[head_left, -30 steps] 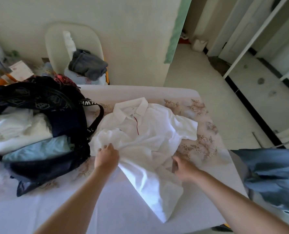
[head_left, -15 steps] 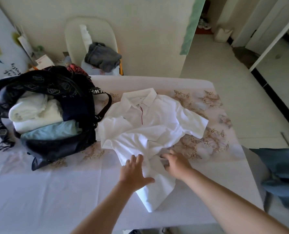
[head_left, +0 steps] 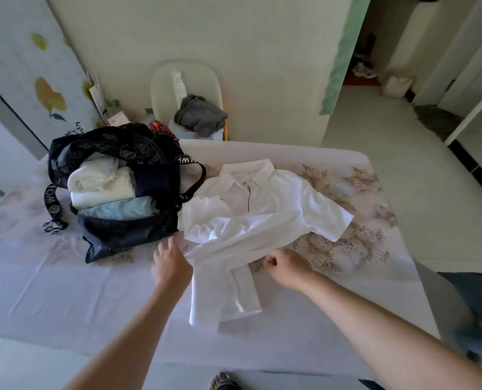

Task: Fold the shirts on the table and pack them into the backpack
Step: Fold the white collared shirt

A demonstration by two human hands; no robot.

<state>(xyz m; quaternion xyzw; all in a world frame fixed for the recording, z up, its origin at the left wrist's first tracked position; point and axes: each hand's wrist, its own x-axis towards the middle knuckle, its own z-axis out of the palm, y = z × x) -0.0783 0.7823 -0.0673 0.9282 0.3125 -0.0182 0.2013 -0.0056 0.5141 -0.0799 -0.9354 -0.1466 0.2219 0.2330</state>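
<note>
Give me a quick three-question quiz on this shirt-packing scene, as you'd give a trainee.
1. True or false: the backpack is zipped shut.
2. The collar of the white shirt points: A) toward the person, B) away from the person, C) underneath, hidden.
3. Fill in: the ___ hand is nearer the backpack.
Key: 1 false, it gapes open with folded clothes inside; 2 B; 3 left hand.
</note>
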